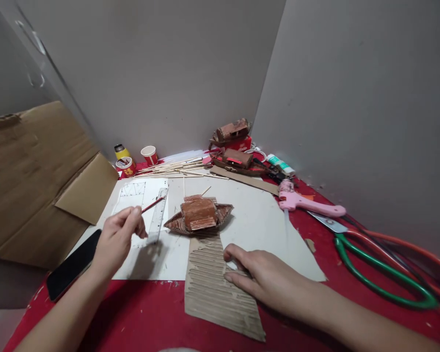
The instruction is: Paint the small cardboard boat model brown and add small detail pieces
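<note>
My left hand is closed around a slim red and dark pencil, raised over the white paper, its shadow falling below. The pencil's end overlaps a clear ruler. My right hand has thumb and forefinger at the right edge of a corrugated cardboard piece; its other fingers are mostly hidden. This piece lies partly on the paper and reaches toward me over the red table. Just beyond it sits a small brown model boat with a curved roof, apart from both hands.
Thin wooden sticks and two paper cups are at the back. Two more model boats stand back right. A pink glue gun and large scissors lie right. Left are a phone and a cardboard box.
</note>
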